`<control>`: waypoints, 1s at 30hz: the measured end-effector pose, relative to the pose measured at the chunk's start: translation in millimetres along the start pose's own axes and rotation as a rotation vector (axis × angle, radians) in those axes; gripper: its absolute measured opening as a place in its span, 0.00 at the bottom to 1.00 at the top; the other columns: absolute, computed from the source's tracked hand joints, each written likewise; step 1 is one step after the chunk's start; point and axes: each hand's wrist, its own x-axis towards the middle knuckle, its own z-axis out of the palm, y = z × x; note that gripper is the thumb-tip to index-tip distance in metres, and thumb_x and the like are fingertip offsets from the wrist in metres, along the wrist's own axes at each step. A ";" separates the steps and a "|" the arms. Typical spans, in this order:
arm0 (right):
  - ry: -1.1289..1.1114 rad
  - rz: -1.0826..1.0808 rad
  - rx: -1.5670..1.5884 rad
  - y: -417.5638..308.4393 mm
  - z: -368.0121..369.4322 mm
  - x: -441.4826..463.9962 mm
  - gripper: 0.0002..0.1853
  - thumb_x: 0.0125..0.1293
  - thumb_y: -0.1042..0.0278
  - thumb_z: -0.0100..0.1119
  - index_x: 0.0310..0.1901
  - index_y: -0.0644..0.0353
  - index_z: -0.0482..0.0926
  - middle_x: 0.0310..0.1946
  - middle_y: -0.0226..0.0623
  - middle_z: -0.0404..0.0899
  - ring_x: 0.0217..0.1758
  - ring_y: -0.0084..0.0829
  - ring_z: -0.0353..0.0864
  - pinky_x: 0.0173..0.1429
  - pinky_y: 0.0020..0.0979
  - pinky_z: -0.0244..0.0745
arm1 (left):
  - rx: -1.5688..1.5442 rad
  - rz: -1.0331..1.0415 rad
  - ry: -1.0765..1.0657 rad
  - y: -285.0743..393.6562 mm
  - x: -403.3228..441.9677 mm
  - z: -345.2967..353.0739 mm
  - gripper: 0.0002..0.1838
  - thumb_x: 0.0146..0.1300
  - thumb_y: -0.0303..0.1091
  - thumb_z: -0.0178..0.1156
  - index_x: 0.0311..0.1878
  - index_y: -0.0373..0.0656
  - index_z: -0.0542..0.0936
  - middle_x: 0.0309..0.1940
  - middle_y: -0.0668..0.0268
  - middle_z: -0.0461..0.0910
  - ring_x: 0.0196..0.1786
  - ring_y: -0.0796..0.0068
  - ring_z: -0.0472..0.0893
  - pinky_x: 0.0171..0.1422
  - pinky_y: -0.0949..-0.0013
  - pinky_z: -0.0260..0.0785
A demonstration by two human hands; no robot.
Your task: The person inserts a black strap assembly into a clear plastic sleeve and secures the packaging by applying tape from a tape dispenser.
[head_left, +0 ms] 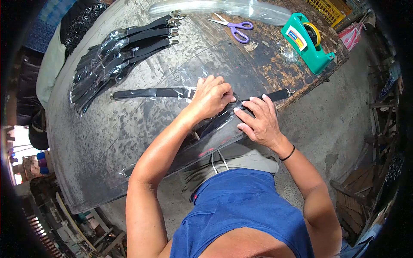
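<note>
Black elastic straps with metal clips lie across the worn table (107,146) near its front edge; one strap (150,93) stretches left from under my left hand (213,98). The fingers of my left hand are bent and pressed together on the straps, and what they pinch is hidden. Beside it, my right hand (260,120) rests on the straps with its fingers spread, close to the strap end (277,95) at the table's right edge. Clear plastic shows around the straps between my hands.
Bundled black straps in clear plastic (116,56) lie at the upper left. Purple-handled scissors (238,32), clear plastic sleeves (223,7) and a green tape dispenser (307,45) sit along the far side. A yellow crate (328,12) stands beyond the table.
</note>
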 end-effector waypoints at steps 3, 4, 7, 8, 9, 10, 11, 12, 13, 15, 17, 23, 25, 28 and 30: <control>-0.003 0.004 0.001 0.4 0.7 -0.4 0.22 0.60 0.52 0.68 0.56 0.46 0.83 0.57 0.34 0.74 0.67 0.41 0.68 0.75 0.56 0.55 | -0.004 0.011 0.024 0.0 -0.5 1.6 0.08 0.60 0.42 0.69 0.34 0.49 0.83 0.36 0.65 0.76 0.46 0.59 0.75 0.51 0.57 0.59; -0.003 0.005 0.002 0.2 0.8 -0.5 0.22 0.60 0.52 0.68 0.56 0.46 0.83 0.57 0.34 0.74 0.67 0.41 0.68 0.75 0.56 0.55 | 0.000 0.007 0.024 0.9 -0.6 1.3 0.08 0.60 0.42 0.69 0.34 0.50 0.83 0.36 0.66 0.76 0.46 0.59 0.75 0.51 0.57 0.58; 0.003 0.005 0.005 0.2 0.8 -0.4 0.22 0.60 0.52 0.68 0.56 0.46 0.83 0.57 0.34 0.74 0.67 0.41 0.68 0.75 0.56 0.55 | 0.006 0.006 0.022 0.8 -0.8 2.2 0.08 0.59 0.42 0.69 0.34 0.50 0.83 0.36 0.66 0.76 0.46 0.60 0.75 0.52 0.56 0.58; 0.000 0.009 0.006 0.2 1.1 -0.7 0.22 0.60 0.52 0.68 0.56 0.46 0.83 0.57 0.34 0.74 0.67 0.41 0.68 0.75 0.56 0.55 | 0.007 0.009 0.022 0.5 -1.1 2.7 0.08 0.59 0.42 0.70 0.34 0.50 0.83 0.36 0.67 0.76 0.47 0.60 0.74 0.52 0.56 0.58; -0.003 0.012 0.008 0.3 1.4 -1.0 0.22 0.60 0.51 0.68 0.56 0.46 0.83 0.57 0.34 0.74 0.67 0.41 0.68 0.75 0.56 0.55 | 0.007 0.010 0.021 0.5 -1.5 2.9 0.08 0.59 0.42 0.70 0.34 0.50 0.83 0.36 0.67 0.76 0.47 0.60 0.74 0.52 0.56 0.58; -0.002 0.013 0.008 0.5 1.3 -1.2 0.22 0.60 0.51 0.68 0.56 0.46 0.83 0.57 0.34 0.74 0.67 0.41 0.68 0.75 0.56 0.55 | 0.010 0.017 0.029 0.6 -1.9 3.0 0.08 0.59 0.42 0.70 0.34 0.50 0.83 0.36 0.67 0.76 0.47 0.60 0.74 0.51 0.56 0.58; -0.007 0.016 0.011 0.7 1.2 -1.4 0.23 0.61 0.51 0.68 0.57 0.46 0.82 0.57 0.34 0.74 0.67 0.40 0.68 0.75 0.56 0.55 | 0.013 0.024 0.038 0.7 -2.1 3.2 0.08 0.58 0.42 0.70 0.34 0.50 0.83 0.36 0.67 0.76 0.46 0.60 0.75 0.51 0.56 0.58; -0.012 0.019 0.014 0.7 1.1 -1.6 0.23 0.61 0.51 0.68 0.58 0.45 0.82 0.57 0.34 0.74 0.67 0.40 0.68 0.75 0.56 0.55 | 0.013 0.025 0.037 0.6 -2.1 3.5 0.08 0.58 0.42 0.70 0.34 0.50 0.83 0.36 0.67 0.76 0.46 0.60 0.75 0.51 0.56 0.58; -0.012 0.020 0.014 0.7 1.0 -1.4 0.23 0.61 0.51 0.68 0.58 0.45 0.82 0.57 0.34 0.74 0.67 0.40 0.68 0.75 0.56 0.55 | 0.015 0.026 0.038 0.3 -2.1 3.8 0.08 0.58 0.42 0.70 0.34 0.51 0.82 0.36 0.67 0.76 0.46 0.60 0.75 0.51 0.55 0.58; -0.007 0.022 0.010 -0.1 0.6 -0.5 0.24 0.61 0.51 0.68 0.59 0.45 0.81 0.57 0.34 0.74 0.67 0.40 0.68 0.75 0.56 0.55 | 0.019 0.026 0.040 0.4 -2.4 4.0 0.08 0.58 0.41 0.71 0.34 0.51 0.82 0.36 0.67 0.76 0.46 0.60 0.75 0.50 0.55 0.58; -0.008 0.018 0.002 -1.1 -0.2 0.8 0.25 0.61 0.52 0.68 0.60 0.45 0.81 0.57 0.34 0.74 0.67 0.40 0.68 0.75 0.56 0.55 | 0.022 0.030 0.047 0.9 -2.8 4.1 0.09 0.57 0.42 0.71 0.33 0.51 0.82 0.36 0.67 0.76 0.46 0.61 0.75 0.50 0.55 0.58; -0.012 0.006 -0.018 -0.9 0.6 0.9 0.25 0.60 0.53 0.68 0.59 0.45 0.81 0.57 0.35 0.74 0.67 0.40 0.68 0.75 0.57 0.55 | 0.024 0.052 0.084 0.9 -4.9 7.2 0.10 0.57 0.42 0.71 0.33 0.50 0.82 0.36 0.68 0.76 0.46 0.61 0.75 0.51 0.55 0.59; -0.006 0.001 -0.018 -1.2 0.9 0.8 0.25 0.59 0.53 0.69 0.58 0.45 0.81 0.57 0.35 0.74 0.66 0.40 0.68 0.75 0.57 0.55 | 0.030 0.046 0.089 2.1 -7.3 6.4 0.10 0.57 0.41 0.72 0.36 0.50 0.83 0.37 0.66 0.77 0.47 0.60 0.75 0.52 0.56 0.60; 0.003 -0.003 -0.016 -1.4 1.4 0.5 0.25 0.58 0.54 0.69 0.58 0.46 0.81 0.57 0.35 0.74 0.66 0.40 0.69 0.75 0.58 0.55 | 0.044 0.034 0.180 11.1 -11.9 2.1 0.13 0.56 0.40 0.72 0.43 0.49 0.83 0.41 0.64 0.79 0.49 0.59 0.76 0.54 0.56 0.62; 0.000 0.006 -0.015 -1.5 1.1 0.7 0.23 0.60 0.55 0.68 0.57 0.46 0.82 0.57 0.35 0.74 0.66 0.40 0.69 0.75 0.56 0.54 | 0.053 0.027 0.264 19.8 -21.5 -2.2 0.16 0.56 0.39 0.72 0.47 0.48 0.83 0.43 0.62 0.79 0.50 0.58 0.77 0.55 0.56 0.63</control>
